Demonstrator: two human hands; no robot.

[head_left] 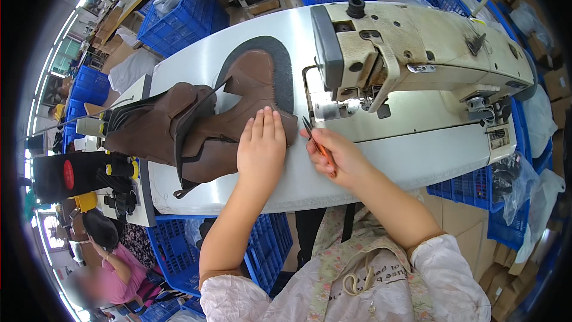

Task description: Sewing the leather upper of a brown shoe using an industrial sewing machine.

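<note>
Floral apron (pixel 325 292) nearest, then white table (pixel 435 158), bare along near-right edge. Brown leather piece (pixel 223 125) on table's left half, long axis left–right, rounded flap pointing far; left hand (pixel 262 149) flat on it, fingers together. Right hand's (pixel 342 155) fingers clamped on orange-handled snips (pixel 323 151), tips far-left.

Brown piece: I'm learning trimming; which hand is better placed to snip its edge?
Probably the right hand: it holds snips beside the brown piece; the left hand lies flat on top.
</note>
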